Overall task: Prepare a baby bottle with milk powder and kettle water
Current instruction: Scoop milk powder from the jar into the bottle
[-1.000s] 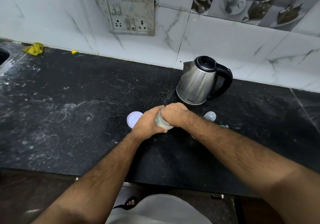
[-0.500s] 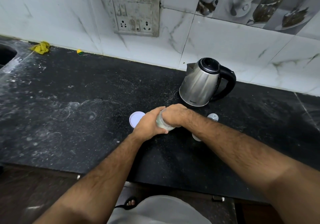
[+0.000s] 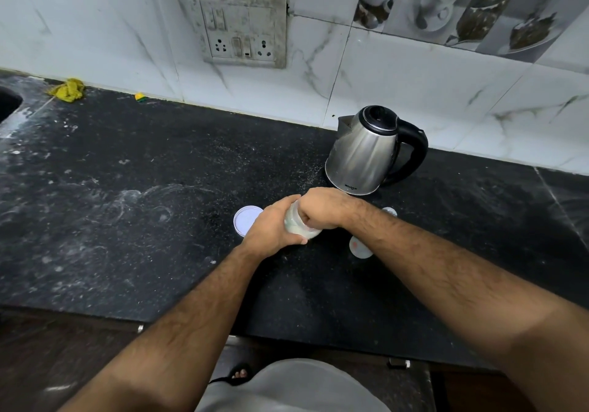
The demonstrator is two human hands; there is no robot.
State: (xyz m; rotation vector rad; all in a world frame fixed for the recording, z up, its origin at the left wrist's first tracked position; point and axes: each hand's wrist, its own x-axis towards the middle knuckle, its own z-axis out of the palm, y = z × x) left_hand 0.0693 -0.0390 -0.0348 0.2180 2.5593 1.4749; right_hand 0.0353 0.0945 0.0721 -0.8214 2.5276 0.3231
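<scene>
a person stands at a black speckled stone table seen from above, both bare forearms reaching forward to meet near its middle. the left hand wraps its fingers and thumb around the lower body of a small translucent plastic baby bottle holding pale milky liquid, tilted toward the person's left. the right hand is curled over the bottle's top, gripping whatever sits there; the cap or teat itself is hidden under the fingers, so it is likely a twisting or tightening step, though that cannot be confirmed. just behind the hands stands a brushed steel electric kettle with a black lid and handle, upright and close to the right hand. a round white lid lies flat on the table just left of the left hand. partly hidden behind the right forearm are a small pale round container and a small pale cap. a yellow cloth sits far back left by the wall. the risks from here: the bottle is tilted, so a top that is cross-threaded or loose could let milk leak onto the table; a hard twist could slip the bottle in the left hand; and the right elbow or knuckles could knock the nearby kettle.
</scene>
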